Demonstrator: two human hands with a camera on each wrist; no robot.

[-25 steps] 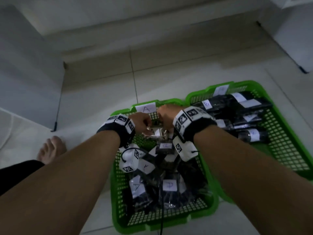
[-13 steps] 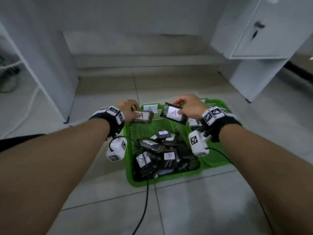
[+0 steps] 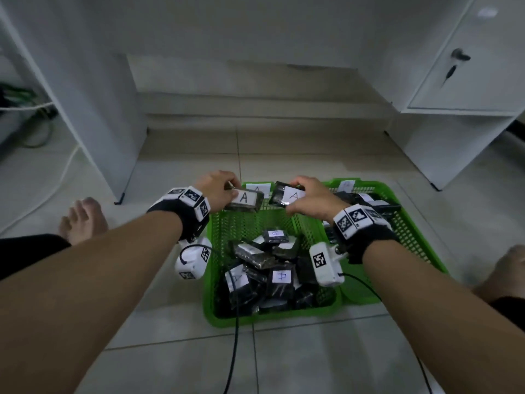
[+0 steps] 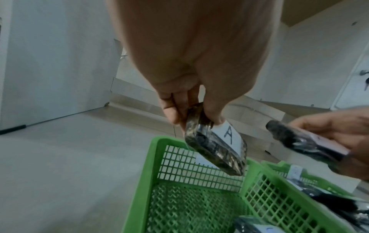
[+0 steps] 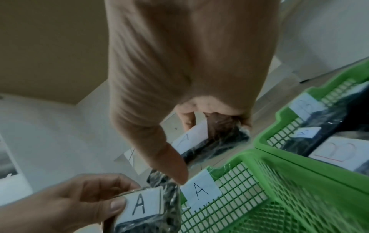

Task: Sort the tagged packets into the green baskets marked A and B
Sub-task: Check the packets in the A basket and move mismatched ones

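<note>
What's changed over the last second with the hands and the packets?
A second ago both hands were down among the packets in basket A. Now the left hand holds one A-tagged packet and the right hand another A-tagged packet, both lifted above the basket's far rim. Over the last half second they barely moved. The baskets, basket B included, and the remaining packets stayed put.
</note>
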